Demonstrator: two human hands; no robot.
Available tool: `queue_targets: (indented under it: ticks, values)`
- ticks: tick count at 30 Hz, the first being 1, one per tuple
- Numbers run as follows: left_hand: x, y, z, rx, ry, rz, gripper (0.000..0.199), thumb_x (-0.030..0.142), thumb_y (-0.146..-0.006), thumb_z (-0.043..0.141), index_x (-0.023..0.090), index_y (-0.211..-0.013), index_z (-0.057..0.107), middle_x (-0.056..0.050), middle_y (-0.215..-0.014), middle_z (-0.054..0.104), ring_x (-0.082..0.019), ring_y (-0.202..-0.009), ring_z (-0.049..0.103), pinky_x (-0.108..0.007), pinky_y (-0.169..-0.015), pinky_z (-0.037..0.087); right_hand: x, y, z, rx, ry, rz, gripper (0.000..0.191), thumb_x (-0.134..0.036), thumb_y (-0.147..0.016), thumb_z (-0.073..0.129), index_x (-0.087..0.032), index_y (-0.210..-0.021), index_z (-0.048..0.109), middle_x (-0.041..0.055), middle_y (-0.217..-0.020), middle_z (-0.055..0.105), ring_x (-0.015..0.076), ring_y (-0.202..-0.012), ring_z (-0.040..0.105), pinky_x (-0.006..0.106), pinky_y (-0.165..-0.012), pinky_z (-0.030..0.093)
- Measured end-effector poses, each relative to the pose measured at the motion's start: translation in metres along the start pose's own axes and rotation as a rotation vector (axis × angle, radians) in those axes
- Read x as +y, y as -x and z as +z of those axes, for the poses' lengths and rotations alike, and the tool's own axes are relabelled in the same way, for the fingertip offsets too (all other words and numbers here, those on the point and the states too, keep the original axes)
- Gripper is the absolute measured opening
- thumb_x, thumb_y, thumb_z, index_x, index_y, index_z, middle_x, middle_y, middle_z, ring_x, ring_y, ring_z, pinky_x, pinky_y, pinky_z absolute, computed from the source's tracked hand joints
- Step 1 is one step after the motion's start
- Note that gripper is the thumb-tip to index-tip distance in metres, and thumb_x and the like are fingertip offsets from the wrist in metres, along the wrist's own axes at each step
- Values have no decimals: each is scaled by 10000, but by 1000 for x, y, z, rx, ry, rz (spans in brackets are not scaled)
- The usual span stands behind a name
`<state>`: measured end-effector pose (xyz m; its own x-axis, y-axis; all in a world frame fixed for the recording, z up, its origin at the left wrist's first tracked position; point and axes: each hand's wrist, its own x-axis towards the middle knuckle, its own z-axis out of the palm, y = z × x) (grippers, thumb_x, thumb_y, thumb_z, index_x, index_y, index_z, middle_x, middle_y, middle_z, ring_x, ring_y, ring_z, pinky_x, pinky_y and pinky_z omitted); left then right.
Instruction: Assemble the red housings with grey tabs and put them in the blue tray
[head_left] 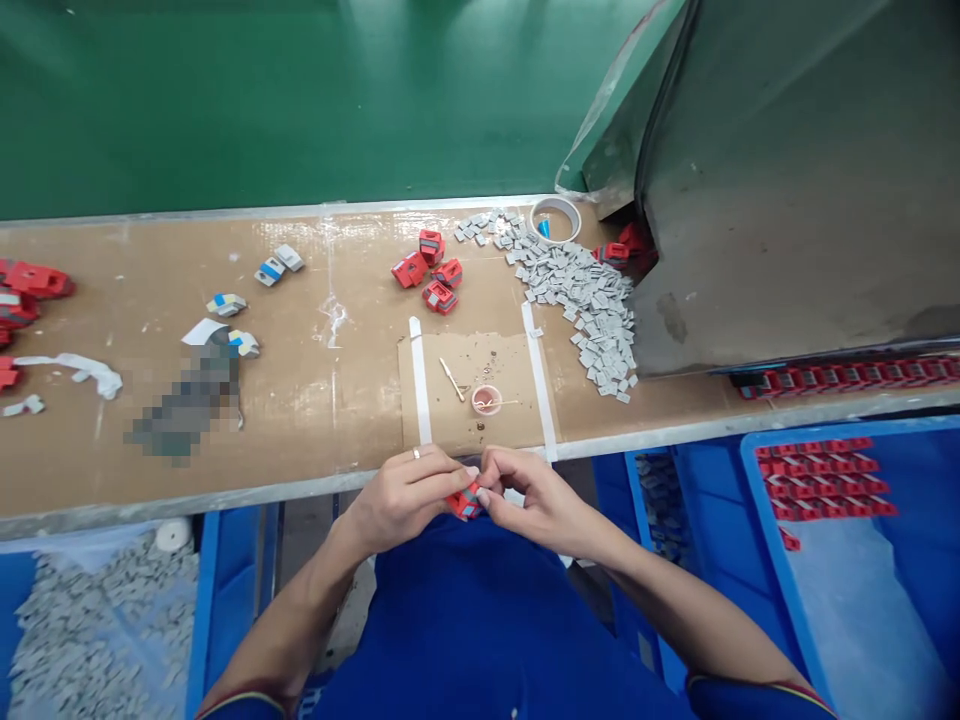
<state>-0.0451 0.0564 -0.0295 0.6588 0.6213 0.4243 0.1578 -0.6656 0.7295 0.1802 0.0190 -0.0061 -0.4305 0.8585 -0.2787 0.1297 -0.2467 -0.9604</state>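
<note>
- Left hand [409, 495]: closed around a small red piece [463, 503], held just off the near edge of the surface [360, 400], in front of the person's blue shirt [517, 620].
- Right hand [532, 500]: fingers bent, thumb and forefinger at the red piece's three o'clock end; whether they grip it or only touch it, I cannot tell.
- At twelve o'clock from the hands, near them: a small cup [486, 412] with a thin stick [511, 402] across it, on a cardboard sheet [510, 360].
- Between eleven and twelve: a second stick [451, 380], then four red blocks [409, 269] farther away.
- At one o'clock: a spread heap of grey chips [581, 290], with a tape roll [575, 224] at its far edge.
- At three o'clock, below surface level: a blue bin [930, 490] holding rows of red parts [825, 482].
</note>
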Motion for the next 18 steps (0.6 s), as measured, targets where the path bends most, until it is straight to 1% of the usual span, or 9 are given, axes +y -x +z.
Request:
queue_targets:
  ticks: [3, 6, 8, 10, 12, 15, 16, 18]
  values:
    - [6, 0, -5, -92, -32, -20, 242, 172, -1040, 526, 196, -1182, 721, -105, -932, 770, -185, -800, 704, -294, -755, 600, 5, 0, 4, -13, -32, 6, 276, -365, -973, 641, -205, -790, 512, -12, -748, 608, 121, -665, 534, 227, -600, 420]
    - [10, -1, -10, -144, -134, 32, 259, 145, -1044, 493, 186, -1157, 723, -102, -901, 756, -188, -782, 686, -317, -770, 605, 4, 1, 3, -31, -38, -14, 266, -382, -975, 661, -197, -810, 562, -6, -764, 627, 122, -670, 554, 231, -616, 440]
    - [12, -3, -14, -112, -182, 87, 253, 132, -1037, 508, 190, -1171, 714, -95, -904, 758, -189, -791, 686, -319, -765, 605, 0, 1, 2, -24, 2, -76, 238, -368, -993, 650, -194, -837, 607, 4, -784, 641, 129, -689, 579, 241, -640, 462]
    - [13, -5, -16, -46, -169, 107, 250, 130, -1026, 542, 197, -1208, 701, -93, -938, 764, -185, -813, 695, -307, -761, 603, -5, 2, 2, 35, 76, -176, 193, -332, -1008, 638, -198, -869, 634, 8, -789, 643, 134, -699, 590, 250, -657, 476]
    - [14, -7, -17, 14, -133, 76, 253, 149, -1021, 575, 205, -1240, 688, -88, -960, 769, -178, -828, 706, -287, -761, 601, -8, 2, 6, 150, 155, -282, 145, -293, -1010, 638, -206, -895, 648, 11, -788, 635, 141, -701, 594, 260, -656, 484]
    - [15, -9, -15, 68, -129, 22, 236, 191, -1021, 599, 209, -1240, 684, -75, -936, 769, -167, -816, 708, -270, -754, 598, -7, 2, 13, 337, 237, -389, 68, -230, -999, 654, -216, -934, 667, 41, -887, 653, 163, -788, 639, 282, -700, 521]
    - [16, -9, -15, 82, -137, 18, 229, 200, -1021, 603, 200, -1234, 686, -78, -927, 768, -167, -805, 702, -272, -747, 597, -7, 3, 15, 369, 253, -412, 49, -203, -993, 660, -218, -948, 668, 48, -926, 662, 167, -824, 655, 286, -722, 531]
    - [17, -8, -13, 100, -151, 19, 219, 202, -1018, 606, 180, -1218, 691, -84, -912, 762, -163, -777, 685, -272, -727, 590, -9, 5, 18, 380, 286, -451, 77, -144, -983, 658, -217, -961, 650, 52, -970, 672, 163, -858, 669, 280, -745, 534]
